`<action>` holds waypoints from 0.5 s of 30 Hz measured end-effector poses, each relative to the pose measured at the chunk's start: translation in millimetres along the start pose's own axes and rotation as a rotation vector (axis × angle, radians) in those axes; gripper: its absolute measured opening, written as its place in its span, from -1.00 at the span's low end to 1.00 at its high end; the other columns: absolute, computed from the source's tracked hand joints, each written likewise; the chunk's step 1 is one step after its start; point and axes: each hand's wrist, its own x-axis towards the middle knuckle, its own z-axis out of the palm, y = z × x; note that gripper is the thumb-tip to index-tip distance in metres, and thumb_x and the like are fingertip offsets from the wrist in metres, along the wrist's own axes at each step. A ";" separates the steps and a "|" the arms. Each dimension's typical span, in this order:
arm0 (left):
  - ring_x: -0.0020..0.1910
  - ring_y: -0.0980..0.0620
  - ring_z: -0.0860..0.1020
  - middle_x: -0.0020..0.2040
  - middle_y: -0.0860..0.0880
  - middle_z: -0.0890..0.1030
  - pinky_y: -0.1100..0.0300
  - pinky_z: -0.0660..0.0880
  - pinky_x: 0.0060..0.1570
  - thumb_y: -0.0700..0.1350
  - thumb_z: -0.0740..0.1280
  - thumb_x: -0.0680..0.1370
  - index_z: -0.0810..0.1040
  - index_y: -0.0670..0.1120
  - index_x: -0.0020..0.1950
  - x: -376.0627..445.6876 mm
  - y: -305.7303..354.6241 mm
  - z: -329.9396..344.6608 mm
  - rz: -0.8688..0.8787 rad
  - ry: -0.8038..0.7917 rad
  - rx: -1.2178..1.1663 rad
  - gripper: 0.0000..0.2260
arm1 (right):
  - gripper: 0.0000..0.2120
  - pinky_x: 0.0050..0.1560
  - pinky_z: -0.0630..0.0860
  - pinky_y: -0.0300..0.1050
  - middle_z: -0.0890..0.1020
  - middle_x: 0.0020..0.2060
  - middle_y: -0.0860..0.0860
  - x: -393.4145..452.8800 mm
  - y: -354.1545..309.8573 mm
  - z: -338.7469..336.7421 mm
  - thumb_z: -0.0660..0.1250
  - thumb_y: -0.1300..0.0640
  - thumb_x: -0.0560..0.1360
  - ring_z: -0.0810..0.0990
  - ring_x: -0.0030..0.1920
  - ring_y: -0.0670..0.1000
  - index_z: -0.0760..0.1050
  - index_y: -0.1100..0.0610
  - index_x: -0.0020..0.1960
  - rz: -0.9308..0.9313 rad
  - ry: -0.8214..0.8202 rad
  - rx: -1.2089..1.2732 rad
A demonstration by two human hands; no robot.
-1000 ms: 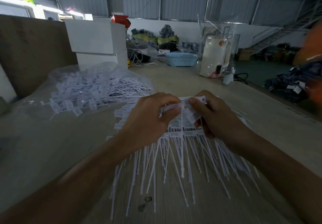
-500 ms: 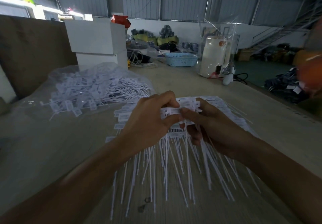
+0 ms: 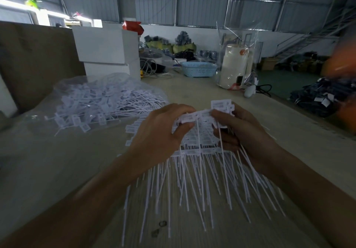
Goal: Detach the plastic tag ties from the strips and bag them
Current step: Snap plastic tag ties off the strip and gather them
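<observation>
Two bare forearms, no sleeves, left hand [image 3: 159,134] and right hand [image 3: 242,132] ungloved.

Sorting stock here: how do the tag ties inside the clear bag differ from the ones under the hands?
The tag ties in the clear bag lie loose and jumbled, pointing every way; the pile under the hands lies in rows, tails fanned toward the camera. The bagged ones sit inside plastic at the left; the pile rests bare on the table. Nobody touches the bagged ones; the left hand and right hand grip pieces from the pile. Both are white plastic.
</observation>
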 end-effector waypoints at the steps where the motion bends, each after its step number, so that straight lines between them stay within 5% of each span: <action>1: -0.03 0.06 0.60 0.03 0.04 0.66 0.07 0.55 -0.06 -0.06 0.35 0.58 0.62 -0.05 0.17 -0.9 -1.1 0.4 0.027 0.016 0.031 -0.80 | -0.90 -0.55 0.23 -0.27 0.38 -0.39 0.07 -0.1 0.7 -0.9 0.33 0.10 0.59 0.21 -0.52 -0.06 0.46 0.13 -0.03 0.002 -0.019 -0.042; 5: -0.07 -0.10 0.63 -0.02 -0.05 0.67 -0.06 0.57 -0.10 -0.09 0.40 0.54 0.66 -0.14 0.13 -4.0 -2.2 4.9 0.133 0.084 0.125 -0.79 | -0.76 -0.54 0.21 -0.27 0.36 -0.37 0.17 -1.9 3.1 -0.7 0.35 -0.07 0.55 0.19 -0.51 -0.03 0.53 0.11 -0.11 0.024 -0.077 -0.177; 9: -0.10 -0.11 0.64 -0.04 -0.06 0.68 -0.08 0.57 -0.12 -0.12 0.38 0.55 0.67 -0.16 0.11 -3.0 -1.2 3.9 0.167 0.082 0.116 -0.81 | -0.71 -0.51 0.24 -0.27 0.42 -0.28 0.27 -0.4 3.3 -1.5 0.36 -0.03 0.55 0.24 -0.50 0.05 0.52 0.20 0.07 -0.009 -0.045 -0.186; 12: -0.06 -0.05 0.65 -0.02 -0.02 0.69 -0.02 0.58 -0.07 -0.10 0.35 0.57 0.68 -0.13 0.12 -2.1 2.2 0.6 0.145 0.049 0.078 -0.80 | -0.73 -0.48 0.25 -0.26 0.35 -0.30 0.46 -0.8 -0.4 -1.2 0.34 0.01 0.57 0.20 -0.48 0.12 0.46 0.23 0.06 -0.112 -0.057 -0.288; 15: -0.07 0.08 0.63 -0.03 0.05 0.68 0.15 0.56 -0.07 -0.06 0.32 0.58 0.67 -0.08 0.10 -0.8 5.3 -1.4 0.074 0.004 -0.005 -0.81 | -0.70 -0.54 0.24 -0.28 0.28 -0.33 0.45 -1.6 -1.4 -0.2 0.32 0.04 0.58 0.16 -0.55 0.05 0.34 0.28 -0.03 -0.192 -0.065 -0.341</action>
